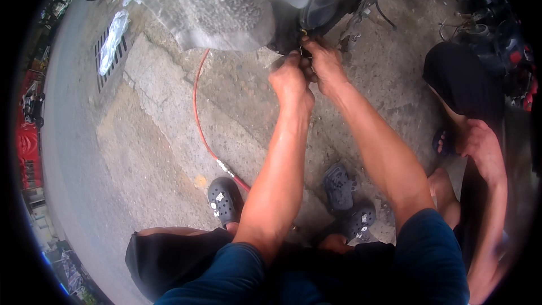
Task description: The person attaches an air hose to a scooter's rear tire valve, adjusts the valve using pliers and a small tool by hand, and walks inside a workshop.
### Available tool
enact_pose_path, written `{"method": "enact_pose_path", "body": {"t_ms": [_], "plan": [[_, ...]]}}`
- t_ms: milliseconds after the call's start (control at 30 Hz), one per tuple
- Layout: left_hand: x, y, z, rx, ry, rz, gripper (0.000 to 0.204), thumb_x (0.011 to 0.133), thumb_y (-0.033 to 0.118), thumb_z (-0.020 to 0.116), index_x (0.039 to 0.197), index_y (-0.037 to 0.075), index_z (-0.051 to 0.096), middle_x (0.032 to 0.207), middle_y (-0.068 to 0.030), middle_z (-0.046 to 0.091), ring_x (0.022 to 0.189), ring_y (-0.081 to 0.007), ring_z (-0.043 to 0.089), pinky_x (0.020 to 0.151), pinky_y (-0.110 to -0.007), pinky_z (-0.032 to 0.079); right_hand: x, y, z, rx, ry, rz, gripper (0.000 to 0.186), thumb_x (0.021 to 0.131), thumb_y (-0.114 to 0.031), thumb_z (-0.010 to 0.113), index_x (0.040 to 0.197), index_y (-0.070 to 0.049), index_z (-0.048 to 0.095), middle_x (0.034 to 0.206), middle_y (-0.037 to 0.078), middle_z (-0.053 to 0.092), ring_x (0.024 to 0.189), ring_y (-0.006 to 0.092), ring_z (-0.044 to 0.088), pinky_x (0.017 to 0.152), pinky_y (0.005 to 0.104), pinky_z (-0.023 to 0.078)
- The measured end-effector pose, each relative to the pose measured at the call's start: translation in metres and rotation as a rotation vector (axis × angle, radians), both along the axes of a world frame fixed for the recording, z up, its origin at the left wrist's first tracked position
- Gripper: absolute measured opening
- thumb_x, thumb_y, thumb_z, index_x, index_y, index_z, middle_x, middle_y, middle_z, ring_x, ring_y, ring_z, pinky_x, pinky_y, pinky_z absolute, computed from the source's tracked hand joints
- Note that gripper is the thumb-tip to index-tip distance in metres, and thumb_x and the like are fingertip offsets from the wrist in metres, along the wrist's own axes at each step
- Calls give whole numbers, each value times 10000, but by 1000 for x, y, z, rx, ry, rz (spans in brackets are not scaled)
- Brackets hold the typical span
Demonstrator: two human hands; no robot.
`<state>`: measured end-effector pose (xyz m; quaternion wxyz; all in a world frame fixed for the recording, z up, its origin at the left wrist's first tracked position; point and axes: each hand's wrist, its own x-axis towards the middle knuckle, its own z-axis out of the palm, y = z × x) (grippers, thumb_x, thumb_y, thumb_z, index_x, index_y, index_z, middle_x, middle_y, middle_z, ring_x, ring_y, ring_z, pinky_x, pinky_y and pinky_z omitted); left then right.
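Observation:
Both arms reach forward to the dark underside of what looks like a motorbike (333, 0). My left hand (291, 79) is closed, its fingers and thumb pressed together close under the dark part. Just right of it, my right hand (327, 68) is closed too, thumb and forefinger pinched near a small yellow piece (304, 33). The hands nearly touch. Whatever lies between the fingers is too small and shaded to make out. A grey fluffy cover (209, 5) hangs over the vehicle to the left of the hands.
An orange-red hose (196, 101) curves over the concrete ground (152, 130) from the cover toward my left clog (223, 200). A loose dark clog (339, 186) lies between my feet. At right squats another person (480, 135); dark machine parts (491, 34) stand behind. A drain grate (101, 51) borders the road.

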<state>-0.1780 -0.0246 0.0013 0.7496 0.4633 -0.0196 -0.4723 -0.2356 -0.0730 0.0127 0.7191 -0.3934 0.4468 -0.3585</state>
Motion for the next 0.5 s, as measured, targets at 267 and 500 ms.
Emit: {"method": "enact_pose_path", "body": {"t_ms": [267,500], "plan": [[-7,8,7,-103,13,62,129,866,46,500,963,-39,511,742,-96,589,573,-157,551,492,-284,450,-3,-2,-1,-64,-41,30,136,848,-221,574,893,-94,566,725,-11,516,515,76,457,385,225,311],[-15,13,8,76,-687,152,168,864,96,516,910,-58,564,729,-91,625,592,-135,564,538,-257,465,-1,-7,-6,-185,-80,28,136,835,-195,568,874,-66,587,743,0,531,618,95,479,534,259,378]]}}
